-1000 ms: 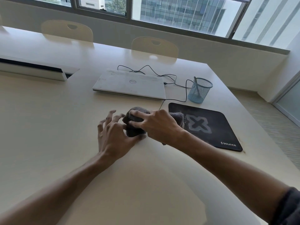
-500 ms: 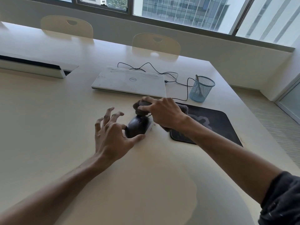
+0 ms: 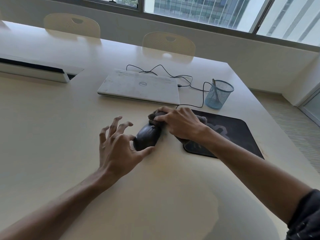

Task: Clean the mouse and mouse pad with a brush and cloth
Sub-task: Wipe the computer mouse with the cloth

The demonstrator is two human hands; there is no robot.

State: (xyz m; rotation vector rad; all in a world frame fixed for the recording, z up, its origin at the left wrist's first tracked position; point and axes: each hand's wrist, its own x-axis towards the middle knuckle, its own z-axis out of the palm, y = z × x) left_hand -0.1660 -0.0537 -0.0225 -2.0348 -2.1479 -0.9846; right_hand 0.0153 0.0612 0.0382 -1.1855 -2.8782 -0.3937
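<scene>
bare table (image 3: 52,135) left of the left hand (image 3: 117,149) and toward the body, free passage. ahead of both hands a closed laptop (image 3: 138,87) blocks, its cable (image 3: 190,80) trailing right. mesh cup (image 3: 218,94) ahead-right of the right hand (image 3: 181,125). mouse pad (image 3: 239,132) lies flat under and right of it.

Cream table (image 3: 52,127), two pale chairs (image 3: 168,45) behind, wide daylit windows (image 3: 199,9), striped floor (image 3: 297,129)
</scene>
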